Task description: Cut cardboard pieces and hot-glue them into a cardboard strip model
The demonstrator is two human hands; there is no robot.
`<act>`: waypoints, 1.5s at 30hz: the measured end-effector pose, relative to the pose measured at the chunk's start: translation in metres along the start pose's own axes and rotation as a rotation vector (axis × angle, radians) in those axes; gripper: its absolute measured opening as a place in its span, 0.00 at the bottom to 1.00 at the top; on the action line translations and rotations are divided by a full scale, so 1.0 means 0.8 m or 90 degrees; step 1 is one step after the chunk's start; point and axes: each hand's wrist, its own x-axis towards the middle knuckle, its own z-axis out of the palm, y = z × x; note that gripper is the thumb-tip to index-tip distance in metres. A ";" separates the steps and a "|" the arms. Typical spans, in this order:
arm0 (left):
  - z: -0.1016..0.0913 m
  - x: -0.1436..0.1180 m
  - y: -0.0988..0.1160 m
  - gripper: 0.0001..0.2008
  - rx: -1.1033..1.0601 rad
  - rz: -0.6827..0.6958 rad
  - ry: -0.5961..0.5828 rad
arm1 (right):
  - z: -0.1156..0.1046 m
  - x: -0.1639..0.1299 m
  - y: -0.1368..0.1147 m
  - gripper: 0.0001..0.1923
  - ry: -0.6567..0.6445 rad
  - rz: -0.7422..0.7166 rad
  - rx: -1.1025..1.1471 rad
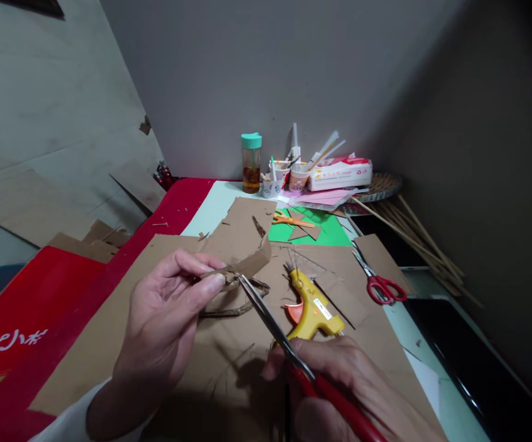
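My left hand [164, 319] pinches a curved strip of brown cardboard [242, 265] between thumb and fingers, holding it above the table. My right hand [348, 393] grips red-handled scissors [275, 325] whose blades point up and left, their tips at the strip next to my left fingertips. Both hands hover over a large sheet of brown cardboard [155, 288] that covers the table. A thin cut sliver of cardboard [238, 307] lies curled just under the strip.
A yellow glue gun [314, 310] lies right of the blades. A second pair of red scissors [380, 283] and orange scissors [293, 220] on green paper [330, 230] lie farther back. A bottle [251, 162], cups, a box [339, 173] and wooden sticks [413, 239] stand near the wall.
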 end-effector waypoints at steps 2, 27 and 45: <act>-0.002 -0.001 -0.001 0.06 -0.006 0.011 -0.005 | 0.001 -0.003 0.000 0.34 0.007 -0.006 -0.022; 0.009 -0.003 0.010 0.15 -0.134 -0.199 -0.029 | 0.021 -0.017 -0.013 0.21 0.178 -0.042 -0.164; 0.006 0.001 0.011 0.12 -0.097 -0.172 -0.044 | 0.017 -0.017 -0.015 0.28 0.139 -0.044 -0.264</act>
